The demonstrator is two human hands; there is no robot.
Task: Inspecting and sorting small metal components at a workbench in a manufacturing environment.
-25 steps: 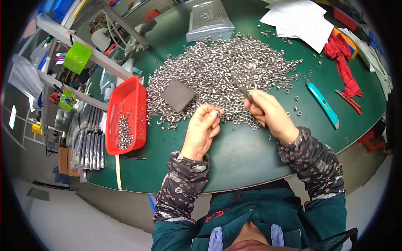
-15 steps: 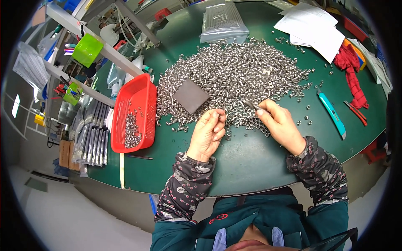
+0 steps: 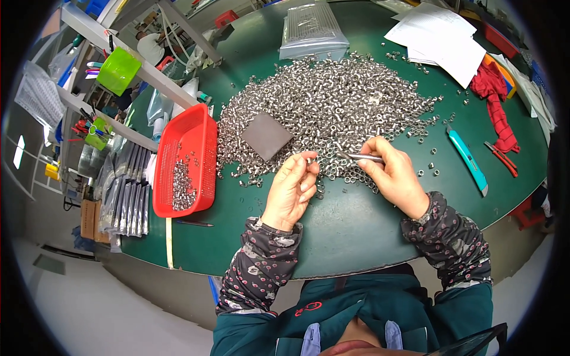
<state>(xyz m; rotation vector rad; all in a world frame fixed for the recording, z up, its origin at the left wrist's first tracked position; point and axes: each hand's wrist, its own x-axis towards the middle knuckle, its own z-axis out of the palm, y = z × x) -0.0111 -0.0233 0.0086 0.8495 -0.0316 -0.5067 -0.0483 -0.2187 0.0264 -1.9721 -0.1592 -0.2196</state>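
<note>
My left hand (image 3: 290,191) is closed in a pinch, thumb against forefinger, on a small metal ring (image 3: 309,160) that is mostly covered by the fingertips. In my right hand (image 3: 396,181) lies a short, dark metal rod-shaped tool (image 3: 363,156), its tapered tip pointing left toward the ring with a gap between. I cannot tell the tool's exact kind. Just beyond both hands spreads a large heap of small silvery metal rings (image 3: 332,89). A dark grey square block (image 3: 266,137) rests on the heap's near left side.
Left of the heap, a red plastic basket (image 3: 208,160) holds some rings, with a dark pencil-like stick (image 3: 196,223) nearby. On the right lie a turquoise utility knife (image 3: 468,160), red-handled nippers (image 3: 503,159), a red cloth (image 3: 496,101) and papers (image 3: 436,35). A bagged stack (image 3: 313,29) lies beyond.
The tool in my right hand has swung to lie nearly level, tip leftward, and more of it shows. My left hand keeps its pinch and has barely moved. The whole view has shifted slightly.
</note>
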